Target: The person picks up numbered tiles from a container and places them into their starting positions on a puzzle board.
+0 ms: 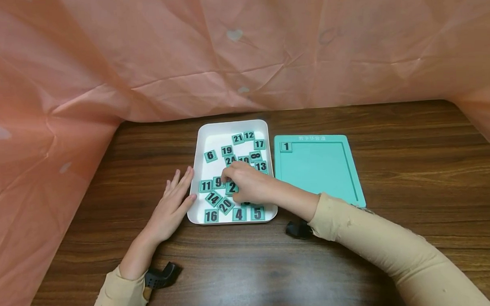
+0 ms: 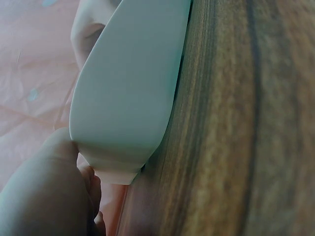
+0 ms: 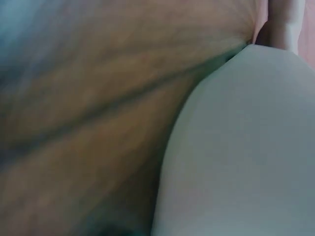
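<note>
A white tray [image 1: 217, 132] holds several turquoise number tiles, with black digits facing up. My right hand [image 1: 252, 182] reaches over it from the right and pinches the tile marked 2 [image 1: 232, 188] between thumb and fingers. Tile 9 [image 1: 218, 182] lies just left of those fingertips. My left hand [image 1: 172, 212], fingers nearly straight, rests against the tray's left side. In the left wrist view, the left hand [image 2: 44, 184] touches the end of the tray wall [image 2: 123, 83]. The right wrist view is filled largely by the tray's outer wall [image 3: 241, 147]; the pinching fingers are hidden there.
Right of the tray lies a flat turquoise board [image 1: 316, 168] with a raised frame, and tile 1 [image 1: 286, 146] sits in its upper left corner. Both stand on a dark wooden table [image 1: 241, 265]. A pink cloth [image 1: 266, 57] hangs behind and at the sides.
</note>
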`<state>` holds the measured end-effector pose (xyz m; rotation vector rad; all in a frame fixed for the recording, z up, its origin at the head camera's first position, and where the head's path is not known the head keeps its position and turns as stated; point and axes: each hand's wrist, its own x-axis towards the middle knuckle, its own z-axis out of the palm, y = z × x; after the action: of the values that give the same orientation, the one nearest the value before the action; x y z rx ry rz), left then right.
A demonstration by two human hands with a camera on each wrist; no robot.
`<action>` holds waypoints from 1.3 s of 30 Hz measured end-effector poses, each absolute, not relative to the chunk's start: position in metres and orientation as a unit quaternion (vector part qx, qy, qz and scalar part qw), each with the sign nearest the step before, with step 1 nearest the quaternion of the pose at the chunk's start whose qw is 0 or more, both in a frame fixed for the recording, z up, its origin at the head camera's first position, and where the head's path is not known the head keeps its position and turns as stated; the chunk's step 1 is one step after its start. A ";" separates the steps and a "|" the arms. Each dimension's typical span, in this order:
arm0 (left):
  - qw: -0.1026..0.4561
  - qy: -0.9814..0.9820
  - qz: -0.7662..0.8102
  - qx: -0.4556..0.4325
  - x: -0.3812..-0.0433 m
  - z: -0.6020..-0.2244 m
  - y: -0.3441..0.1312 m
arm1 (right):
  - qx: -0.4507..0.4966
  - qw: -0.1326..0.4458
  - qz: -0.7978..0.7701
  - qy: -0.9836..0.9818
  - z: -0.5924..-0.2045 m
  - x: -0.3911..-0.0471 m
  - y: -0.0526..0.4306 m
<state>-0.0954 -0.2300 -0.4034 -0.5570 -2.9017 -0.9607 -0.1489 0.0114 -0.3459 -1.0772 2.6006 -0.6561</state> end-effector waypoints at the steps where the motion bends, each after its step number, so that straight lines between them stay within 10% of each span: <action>1: 0.017 -0.934 -0.310 -0.179 -0.095 -0.403 -0.230 | -0.371 0.122 -0.225 0.893 -0.344 -0.149 0.012; 39: 0.017 -0.932 -0.316 -0.177 -0.095 -0.403 -0.233 | -0.233 0.089 -0.210 0.945 -0.336 -0.234 0.150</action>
<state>-0.0951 -0.2331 -0.4026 -0.5509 -2.8968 -0.9823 -0.2338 0.1498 -0.3356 -0.6925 2.8121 -0.6251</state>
